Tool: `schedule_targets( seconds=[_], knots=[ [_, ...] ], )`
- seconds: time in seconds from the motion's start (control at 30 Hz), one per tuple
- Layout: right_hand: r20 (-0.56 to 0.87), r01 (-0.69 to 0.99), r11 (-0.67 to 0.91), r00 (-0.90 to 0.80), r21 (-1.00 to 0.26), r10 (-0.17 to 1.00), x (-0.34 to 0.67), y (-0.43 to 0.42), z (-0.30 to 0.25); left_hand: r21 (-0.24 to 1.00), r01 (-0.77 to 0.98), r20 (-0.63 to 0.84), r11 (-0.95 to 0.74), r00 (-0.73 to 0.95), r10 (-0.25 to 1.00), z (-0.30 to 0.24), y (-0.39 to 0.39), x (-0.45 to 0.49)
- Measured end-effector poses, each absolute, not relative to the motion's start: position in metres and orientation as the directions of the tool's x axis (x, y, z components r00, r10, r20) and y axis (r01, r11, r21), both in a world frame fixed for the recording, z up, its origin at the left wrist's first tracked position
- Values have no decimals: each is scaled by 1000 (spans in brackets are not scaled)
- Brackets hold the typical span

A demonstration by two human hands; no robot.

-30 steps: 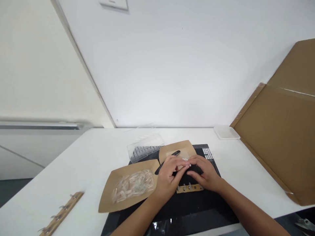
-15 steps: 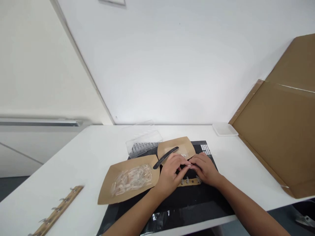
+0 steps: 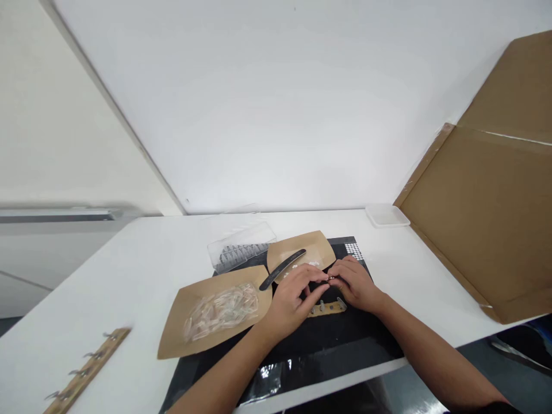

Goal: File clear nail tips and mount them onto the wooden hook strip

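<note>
shifting closer together, the left hand (image 3: 293,300) and right hand (image 3: 351,283) are steadily pinching a tiny glinting piece (image 3: 331,278) between their fingertips, above the black mat (image 3: 302,345), just beside the kraft tray (image 3: 317,244).

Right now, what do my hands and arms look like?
Your left arm and right arm are bare, as are your left hand and right hand, no gloves. A dark sleeve shows at the view's bottom edge, on the right arm.

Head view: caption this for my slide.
Hands pinch a small item over a black mat, beside a tray of nail tips.
</note>
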State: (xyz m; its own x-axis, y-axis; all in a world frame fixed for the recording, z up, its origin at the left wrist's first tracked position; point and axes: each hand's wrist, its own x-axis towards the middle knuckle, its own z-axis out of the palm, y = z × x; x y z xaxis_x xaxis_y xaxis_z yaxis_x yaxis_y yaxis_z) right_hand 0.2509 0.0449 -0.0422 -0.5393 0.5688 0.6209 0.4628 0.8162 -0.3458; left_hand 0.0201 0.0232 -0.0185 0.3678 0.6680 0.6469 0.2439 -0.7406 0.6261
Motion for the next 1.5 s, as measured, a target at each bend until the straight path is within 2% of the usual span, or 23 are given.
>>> schedule_targets(
  seconds=[0.37, 0.47, 0.7, 1.0, 1.23, 1.4, 1.5],
  knots=[
    [626, 430, 828, -547, -360, 556, 246, 40, -38, 757, 238, 489, -609, 413, 769, -17, 28, 18],
    [641, 419, 827, -527, -375, 558, 244, 40, -40, 761, 264, 462, -593, 422, 780, -18, 26, 19],
    [640, 413, 813, -504, -410, 580, 241, 39, -46, 683, 322, 497, -656, 455, 739, -19, 24, 22],
    [601, 475, 797, -530, -373, 598, 238, 41, -43, 694, 346, 481, -631, 430, 764, -26, 27, 20],
    [575, 477, 770, -515, -424, 636, 237, 39, -42, 713, 325, 497, -621, 390, 775, -27, 27, 21],
    [626, 485, 792, -500, -371, 599, 240, 40, -43, 660, 308, 571, -685, 387, 724, -28, 30, 19],
    [624, 457, 801, -510, -387, 592, 241, 39, -41, 606, 296, 637, -739, 376, 673, -29, 31, 18]
  ],
)
